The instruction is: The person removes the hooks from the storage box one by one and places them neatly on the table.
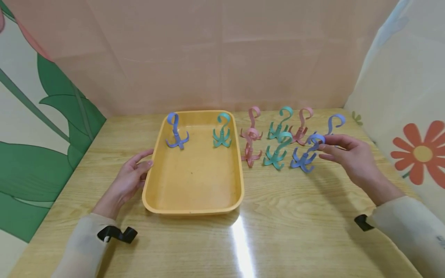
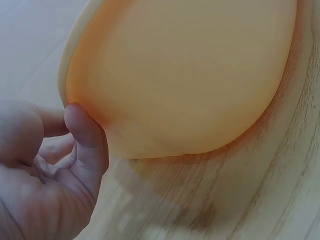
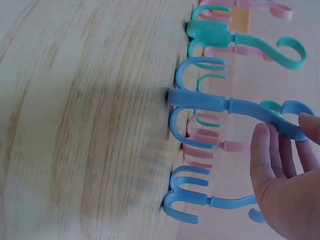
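Observation:
My left hand (image 1: pixel 126 179) grips the left rim of a yellow plastic tray (image 1: pixel 193 212); in the left wrist view, the thumb (image 2: pixel 82 122) lies at the rim with the fingers curled beneath. On the right, my right hand (image 1: pixel 356 160) pinches the curved top of a blue four-claw hook hanger (image 1: pixel 303 160) between thumb and fingers. The right wrist view has this blue hanger (image 3: pixel 200 100) upright, its claws right at the tabletop. Inside the tray, a blue hanger (image 1: pixel 177 141) stands at back left and a green hanger (image 1: pixel 221 138) at back right.
Right of the tray stand pink hangers (image 1: pixel 249 152), green hangers (image 1: pixel 274 158) and another blue hanger (image 1: pixel 330 125), close together in two rows. A pink cloth backdrop (image 1: pixel 222 58) rises behind the wooden table (image 1: pixel 285 227). Patterned panels flank both sides.

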A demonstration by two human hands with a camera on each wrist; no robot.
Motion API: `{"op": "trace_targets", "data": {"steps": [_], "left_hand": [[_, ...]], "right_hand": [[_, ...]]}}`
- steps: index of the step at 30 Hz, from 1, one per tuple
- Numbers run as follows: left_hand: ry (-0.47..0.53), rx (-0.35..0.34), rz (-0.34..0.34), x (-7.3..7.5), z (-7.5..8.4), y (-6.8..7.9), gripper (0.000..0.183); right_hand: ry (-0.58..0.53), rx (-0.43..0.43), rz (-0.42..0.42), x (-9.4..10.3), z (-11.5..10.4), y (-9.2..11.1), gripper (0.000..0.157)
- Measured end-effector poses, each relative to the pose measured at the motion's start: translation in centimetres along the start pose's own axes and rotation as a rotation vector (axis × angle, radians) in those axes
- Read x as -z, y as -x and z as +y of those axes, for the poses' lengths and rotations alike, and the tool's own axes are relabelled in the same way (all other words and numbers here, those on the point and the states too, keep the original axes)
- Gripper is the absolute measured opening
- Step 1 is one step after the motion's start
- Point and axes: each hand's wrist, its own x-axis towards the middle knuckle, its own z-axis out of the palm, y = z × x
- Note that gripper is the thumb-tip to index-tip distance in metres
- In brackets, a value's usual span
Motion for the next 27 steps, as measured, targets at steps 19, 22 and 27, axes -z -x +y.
{"op": "trace_targets", "data": {"steps": [19,22,27], "left_hand": [[0.013,0.002,-0.004,0.0,0.0,0.0,0.054],[0.011,0.003,-0.002,0.0,0.1,0.0,0.054],[0.015,0.0,-0.003,-0.1,0.1,0.0,0.054]], "right_hand": [[0.094,-0.007,0.005,0.4,-0.9,0.4,0.03],[0.138,0.002,0.029,0.4,-1.5,0.6,0.032],[0.17,0.018,0.069,0.2,-2.5,0.9,0.034]]}}
